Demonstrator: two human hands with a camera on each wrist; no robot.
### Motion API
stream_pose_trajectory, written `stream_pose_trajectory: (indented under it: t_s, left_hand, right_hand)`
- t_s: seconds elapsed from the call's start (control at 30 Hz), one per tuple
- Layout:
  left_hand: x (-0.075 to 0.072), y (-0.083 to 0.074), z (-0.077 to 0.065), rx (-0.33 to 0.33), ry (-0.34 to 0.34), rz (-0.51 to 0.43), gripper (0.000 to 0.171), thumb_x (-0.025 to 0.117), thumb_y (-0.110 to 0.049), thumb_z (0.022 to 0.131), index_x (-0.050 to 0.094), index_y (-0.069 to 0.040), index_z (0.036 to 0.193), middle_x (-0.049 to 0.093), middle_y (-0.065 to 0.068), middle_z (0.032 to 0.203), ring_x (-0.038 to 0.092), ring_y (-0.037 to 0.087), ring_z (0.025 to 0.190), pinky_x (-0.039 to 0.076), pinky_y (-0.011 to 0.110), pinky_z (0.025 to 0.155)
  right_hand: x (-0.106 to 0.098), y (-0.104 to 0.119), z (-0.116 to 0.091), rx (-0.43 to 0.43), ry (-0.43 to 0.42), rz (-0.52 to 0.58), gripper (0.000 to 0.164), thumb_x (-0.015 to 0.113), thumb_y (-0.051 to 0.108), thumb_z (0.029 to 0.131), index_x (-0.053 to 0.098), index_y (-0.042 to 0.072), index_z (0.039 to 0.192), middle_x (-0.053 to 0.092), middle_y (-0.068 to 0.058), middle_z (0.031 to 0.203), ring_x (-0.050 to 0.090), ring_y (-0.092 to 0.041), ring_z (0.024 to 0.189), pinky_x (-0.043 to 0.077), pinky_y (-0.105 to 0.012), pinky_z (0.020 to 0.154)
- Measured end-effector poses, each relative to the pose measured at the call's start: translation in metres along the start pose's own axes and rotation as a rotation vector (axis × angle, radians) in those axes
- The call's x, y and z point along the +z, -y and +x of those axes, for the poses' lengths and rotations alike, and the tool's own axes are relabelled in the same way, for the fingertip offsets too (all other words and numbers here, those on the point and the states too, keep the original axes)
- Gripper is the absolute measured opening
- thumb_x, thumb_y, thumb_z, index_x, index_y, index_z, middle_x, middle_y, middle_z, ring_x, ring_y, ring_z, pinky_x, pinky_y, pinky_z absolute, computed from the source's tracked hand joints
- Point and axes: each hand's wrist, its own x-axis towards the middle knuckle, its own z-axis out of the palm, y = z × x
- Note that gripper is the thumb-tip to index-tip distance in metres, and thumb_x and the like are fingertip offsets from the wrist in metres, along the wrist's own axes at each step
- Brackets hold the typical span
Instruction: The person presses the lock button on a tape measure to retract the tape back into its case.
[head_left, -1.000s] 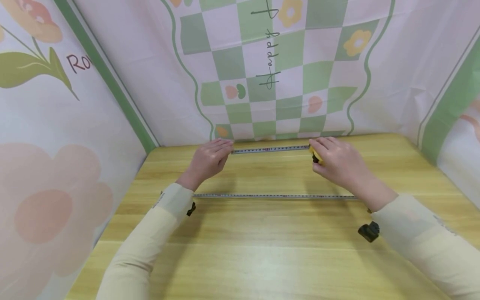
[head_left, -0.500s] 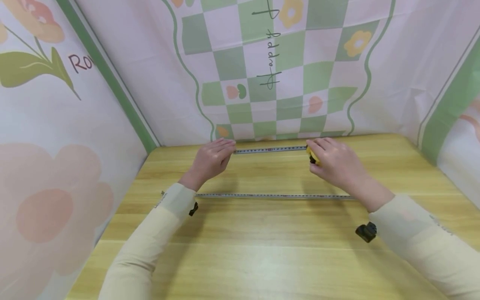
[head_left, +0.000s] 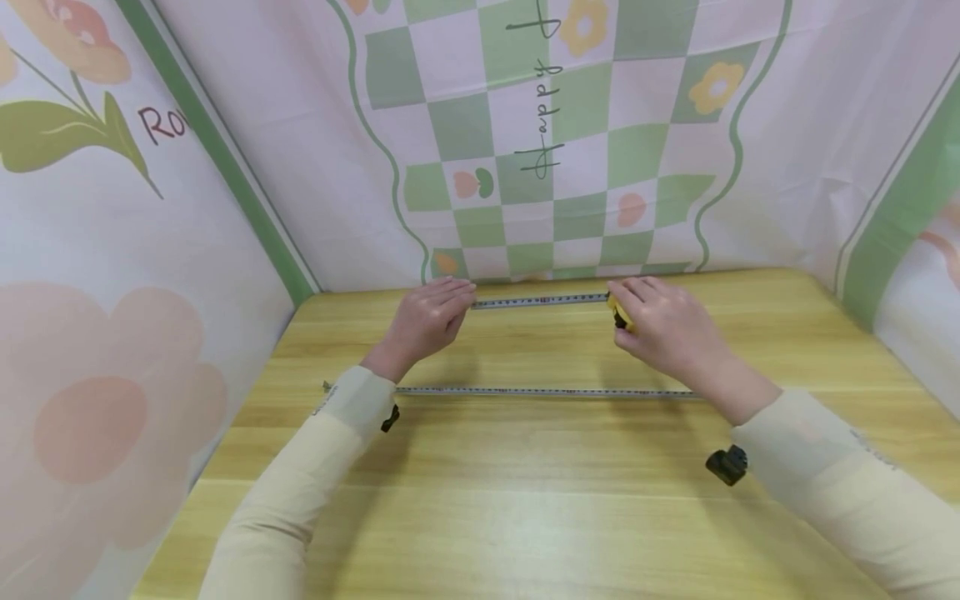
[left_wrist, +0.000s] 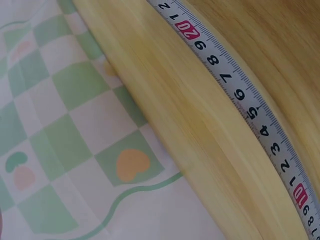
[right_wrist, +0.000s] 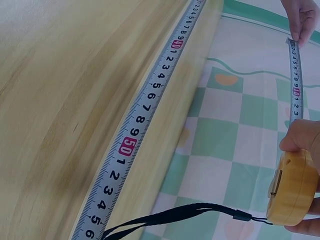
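Note:
My right hand [head_left: 671, 329] grips a yellow tape measure [right_wrist: 292, 190] by its case, and a black wrist strap [right_wrist: 185, 212] hangs from it. Its short length of pulled-out blade [head_left: 543, 301] runs leftward above the table to my left hand [head_left: 427, 321], whose fingers pinch the end, as the right wrist view shows. A second tape blade [head_left: 525, 391] lies stretched across the wooden table, nearer to me and below both forearms. Its metal end hook [head_left: 327, 386] shows at the left; its right end is hidden behind my right forearm. Close up, its printed numbers [left_wrist: 240, 95] read clearly.
The wooden table [head_left: 525, 500] extends toward me. A checkered, flower-printed cloth [head_left: 577, 200] hangs along its far edge, with a printed cloth [head_left: 112, 250] on the left side too. Black wrist cameras [head_left: 727, 465] sit under the cuffs.
My right hand has shifted a little left with the tape measure, and my left hand slightly right. The blade between them is a bit shorter. The tape on the table stays put.

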Motion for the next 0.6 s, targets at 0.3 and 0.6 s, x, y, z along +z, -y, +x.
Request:
stream_pose_trajectory:
  t_s: [0.3, 0.6]
  left_hand:
    - [0.0026, -0.0032, 0.0027, 0.000, 0.003, 0.006, 0.014, 0.066, -0.001, 0.087, 0.073, 0.000, 0.100, 0.071, 0.015, 0.106, 0.069, 0.026, 0.099, 0.053, 0.039, 0.095]
    - [0.0079, -0.0052, 0.0056, 0.002, 0.009, 0.003, 0.015, 0.065, -0.002, 0.089, 0.074, -0.001, 0.102, 0.071, 0.014, 0.107, 0.068, 0.025, 0.100, 0.050, 0.036, 0.098]
  right_hand:
    - [0.0011, 0.0057, 0.0025, -0.013, 0.000, -0.028, 0.055, 0.075, 0.008, 0.072, 0.059, -0.008, 0.122, 0.064, -0.026, 0.109, 0.061, -0.043, 0.097, 0.055, -0.055, 0.073]
    - [0.0044, 0.0086, 0.0049, -0.044, -0.050, -0.048, 0.053, 0.073, 0.006, 0.070, 0.059, -0.009, 0.120, 0.064, -0.027, 0.106, 0.061, -0.044, 0.094, 0.056, -0.054, 0.069]
